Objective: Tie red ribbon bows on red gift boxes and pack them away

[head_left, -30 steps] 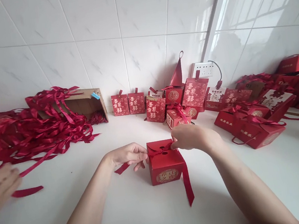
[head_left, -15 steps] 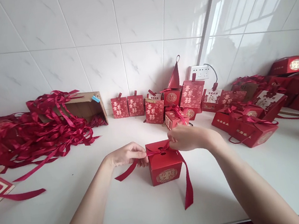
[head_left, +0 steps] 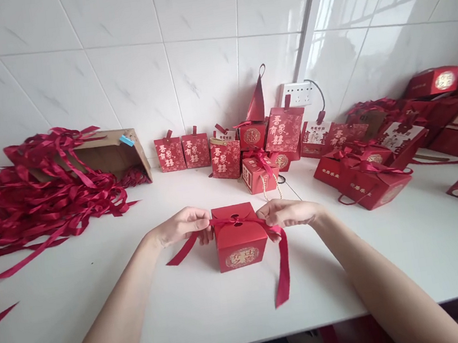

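A red gift box [head_left: 241,243] with a gold round emblem on its front stands upright on the white table in front of me. Across its top runs a dark red ribbon [head_left: 281,277], knotted near the middle by a round hole in the lid. My left hand [head_left: 188,225] pinches the ribbon at the box's left edge, and a loose end hangs below the fingers. At the right edge, my right hand [head_left: 288,214] is closed on the ribbon's other side, its long tail trailing down onto the table.
A heap of red ribbons [head_left: 58,201] spills from a cardboard box [head_left: 122,152] on the left. Several red gift boxes and bags [head_left: 225,158] stand along the tiled wall. More ribboned boxes [head_left: 378,184] are on the right. A white power strip [head_left: 297,94] leans behind them.
My right hand has shifted from behind the box's top to its right side, drawing the ribbon outward. The view has tilted and turned slightly; another person's hand at far left has left the frame.
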The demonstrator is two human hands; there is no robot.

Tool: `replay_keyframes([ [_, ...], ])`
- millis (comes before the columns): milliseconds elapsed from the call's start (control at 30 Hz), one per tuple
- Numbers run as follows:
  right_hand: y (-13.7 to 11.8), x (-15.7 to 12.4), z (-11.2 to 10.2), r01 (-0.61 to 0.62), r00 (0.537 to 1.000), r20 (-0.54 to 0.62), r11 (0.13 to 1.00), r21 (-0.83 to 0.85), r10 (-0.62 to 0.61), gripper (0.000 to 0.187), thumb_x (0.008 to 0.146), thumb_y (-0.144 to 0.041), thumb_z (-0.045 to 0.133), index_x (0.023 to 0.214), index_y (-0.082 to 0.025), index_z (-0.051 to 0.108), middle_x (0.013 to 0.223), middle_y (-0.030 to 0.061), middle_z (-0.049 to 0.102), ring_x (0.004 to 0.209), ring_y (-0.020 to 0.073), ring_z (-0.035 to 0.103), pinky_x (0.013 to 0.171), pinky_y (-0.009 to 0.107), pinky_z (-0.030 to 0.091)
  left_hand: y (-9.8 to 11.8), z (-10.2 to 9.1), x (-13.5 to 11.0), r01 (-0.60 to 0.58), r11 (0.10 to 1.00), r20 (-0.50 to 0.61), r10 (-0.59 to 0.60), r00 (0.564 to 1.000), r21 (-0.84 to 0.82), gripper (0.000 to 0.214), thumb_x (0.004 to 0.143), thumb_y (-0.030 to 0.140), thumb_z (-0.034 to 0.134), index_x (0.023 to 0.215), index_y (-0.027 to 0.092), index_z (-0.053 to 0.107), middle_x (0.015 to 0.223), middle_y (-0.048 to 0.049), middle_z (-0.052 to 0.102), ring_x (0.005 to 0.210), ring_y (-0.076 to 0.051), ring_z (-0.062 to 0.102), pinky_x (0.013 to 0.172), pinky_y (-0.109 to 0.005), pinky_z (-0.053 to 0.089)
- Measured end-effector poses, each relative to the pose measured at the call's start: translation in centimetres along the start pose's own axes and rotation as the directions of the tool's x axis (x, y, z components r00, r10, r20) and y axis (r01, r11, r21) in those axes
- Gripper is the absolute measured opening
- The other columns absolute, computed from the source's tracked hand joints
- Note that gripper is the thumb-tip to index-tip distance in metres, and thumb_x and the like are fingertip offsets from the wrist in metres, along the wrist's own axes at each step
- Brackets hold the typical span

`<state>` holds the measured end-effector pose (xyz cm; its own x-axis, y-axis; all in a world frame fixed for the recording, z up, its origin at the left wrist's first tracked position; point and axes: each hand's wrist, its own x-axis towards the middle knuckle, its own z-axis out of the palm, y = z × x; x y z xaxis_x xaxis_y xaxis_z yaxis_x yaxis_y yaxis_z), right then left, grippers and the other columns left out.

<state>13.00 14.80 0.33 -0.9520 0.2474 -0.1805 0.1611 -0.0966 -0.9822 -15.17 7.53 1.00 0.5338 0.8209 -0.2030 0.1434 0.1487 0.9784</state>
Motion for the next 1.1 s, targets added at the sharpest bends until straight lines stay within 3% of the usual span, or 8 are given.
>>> replay_keyframes([
  [200,0.4,-0.2,-0.7,0.042,0.998,-0.040,0.997,0.064,-0.039,0.029,0.073,-0.035,0.072,0.067,-0.014,0.054,0.061,-0.0034,0.057,0.056,0.0078,0.058,0.059,0.020,0.044,0.0,0.2,0.1,0.043,0.999,-0.009,-0.043,0.999,-0.024,0.044,0.068,0.055,0.070,0.066,0.013,0.059,0.066,-0.0034,0.059,0.060,-0.012,0.053,0.058,-0.024,0.042],
  [333,0.7,-0.1,-0.8,0.042,0.999,-0.015,0.999,0.021,-0.041,0.032,0.075,-0.040,0.071,0.067,-0.014,0.054,0.063,-0.0023,0.058,0.059,0.0090,0.059,0.063,0.022,0.045,0.0,0.3,0.2,0.050,0.998,-0.031,-0.051,0.998,-0.030,0.034,0.068,0.043,0.075,0.066,0.014,0.058,0.066,-0.0011,0.057,0.061,-0.011,0.052,0.060,-0.023,0.043],
  [567,0.5,0.1,-0.6,0.046,0.997,-0.059,0.997,-0.068,-0.050,0.037,0.070,-0.045,0.074,0.064,-0.014,0.056,0.058,-0.0047,0.053,0.055,0.0082,0.053,0.058,0.023,0.044,-0.4,-0.2,0.2,-0.042,0.999,-0.066,0.041,0.997,-0.022,0.043,0.070,0.053,0.069,0.065,0.011,0.061,0.068,-0.0060,0.061,0.063,-0.014,0.055,0.060,-0.026,0.043],
  [800,0.8,-0.2,-1.1,0.069,0.990,-0.127,0.997,0.023,-0.065,0.030,0.074,-0.040,0.071,0.071,-0.013,0.058,0.064,-0.0011,0.059,0.062,0.0107,0.061,0.067,0.024,0.045,-0.2,0.0,0.1,-0.018,0.999,-0.088,0.015,0.996,-0.027,0.031,0.069,0.037,0.075,0.064,0.014,0.054,0.063,0.0015,0.052,0.056,-0.009,0.048,0.056,-0.023,0.040],
  [1000,0.9,0.0,-1.1,0.050,0.983,-0.173,0.998,-0.041,-0.056,0.033,0.070,-0.042,0.074,0.071,-0.012,0.060,0.059,-0.0028,0.057,0.057,0.0092,0.058,0.058,0.022,0.041,0.0,0.0,0.0,-0.043,0.999,-0.147,0.039,0.988,-0.018,0.032,0.065,0.030,0.077,0.066,0.016,0.049,0.064,0.0040,0.047,0.055,-0.007,0.044,0.053,-0.020,0.035],
  [1100,0.9,0.1,-1.1,0.089,0.969,-0.231,0.996,-0.009,-0.089,0.035,0.069,-0.043,0.075,0.070,-0.012,0.060,0.057,-0.0033,0.057,0.054,0.0089,0.056,0.056,0.022,0.040,-0.2,-0.1,0.1,-0.051,0.999,-0.107,0.049,0.993,-0.013,0.035,0.065,0.034,0.077,0.066,0.015,0.048,0.061,0.0049,0.043,0.052,-0.006,0.039,0.050,-0.020,0.031],
])
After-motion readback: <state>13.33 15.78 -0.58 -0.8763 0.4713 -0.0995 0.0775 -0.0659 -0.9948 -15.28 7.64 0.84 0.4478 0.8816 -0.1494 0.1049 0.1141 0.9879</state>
